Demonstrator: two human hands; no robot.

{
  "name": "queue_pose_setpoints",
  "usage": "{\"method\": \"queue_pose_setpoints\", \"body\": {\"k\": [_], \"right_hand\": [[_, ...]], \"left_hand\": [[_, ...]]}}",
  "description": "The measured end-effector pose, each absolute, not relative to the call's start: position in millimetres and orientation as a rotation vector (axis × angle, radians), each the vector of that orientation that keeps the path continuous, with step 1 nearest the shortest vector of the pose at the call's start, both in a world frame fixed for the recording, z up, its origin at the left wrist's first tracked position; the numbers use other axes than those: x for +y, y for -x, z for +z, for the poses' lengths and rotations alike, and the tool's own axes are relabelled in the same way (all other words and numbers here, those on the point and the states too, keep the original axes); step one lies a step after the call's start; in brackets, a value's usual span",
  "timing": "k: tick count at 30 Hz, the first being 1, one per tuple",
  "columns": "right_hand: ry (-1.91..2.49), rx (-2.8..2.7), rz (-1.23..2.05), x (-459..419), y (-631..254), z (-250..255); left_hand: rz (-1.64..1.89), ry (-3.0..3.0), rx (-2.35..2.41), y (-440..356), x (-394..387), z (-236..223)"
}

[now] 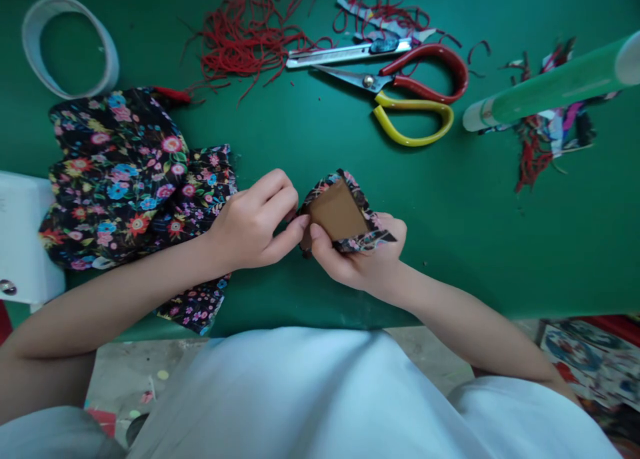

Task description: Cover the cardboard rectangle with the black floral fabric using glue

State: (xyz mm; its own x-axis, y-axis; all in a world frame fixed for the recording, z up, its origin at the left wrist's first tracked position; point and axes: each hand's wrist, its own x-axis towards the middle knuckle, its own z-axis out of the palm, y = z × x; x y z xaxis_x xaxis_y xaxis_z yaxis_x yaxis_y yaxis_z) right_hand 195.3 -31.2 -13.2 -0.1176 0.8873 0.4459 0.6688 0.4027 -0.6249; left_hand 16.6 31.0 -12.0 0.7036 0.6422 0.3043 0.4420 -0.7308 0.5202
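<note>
A brown cardboard piece (340, 212) with black floral fabric (361, 195) folded round its edges is held above the table's near edge. My right hand (367, 259) grips it from below, its thumb pressed on the cardboard and the other fingers hidden behind. At the left corner, my left hand (265, 222) pinches the fabric edge between thumb and curled fingers. Beside my left forearm lies a larger floral cloth (120, 172) in the same print, partly under the arm.
On the green table (280, 139) lie scissors (415, 99), a box cutter (350, 52) and red cords (245, 39). A tape roll (113, 65) and a white box (25, 239) are at left. A green tube (560, 82) stands over fabric scraps (555, 139) at right.
</note>
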Motion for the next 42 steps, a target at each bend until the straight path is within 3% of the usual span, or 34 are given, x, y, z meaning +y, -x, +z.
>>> {"method": "queue_pose_setpoints", "body": {"k": [18, 32, 42], "right_hand": [[1.365, -1.939, 0.151, -31.7, -193.5, -10.0], [1.358, -1.835, 0.528, -25.8, -203.1, -9.6], [1.324, -1.868, 0.561, -23.6, -204.2, -10.2]], "left_hand": [[0.725, -2.528, 0.790, -16.4, 31.1, -13.1], [0.546, -2.222, 0.678, -14.5, 47.1, -5.6], [0.459, -2.180, 0.639, -12.8, 49.6, -7.4]]}}
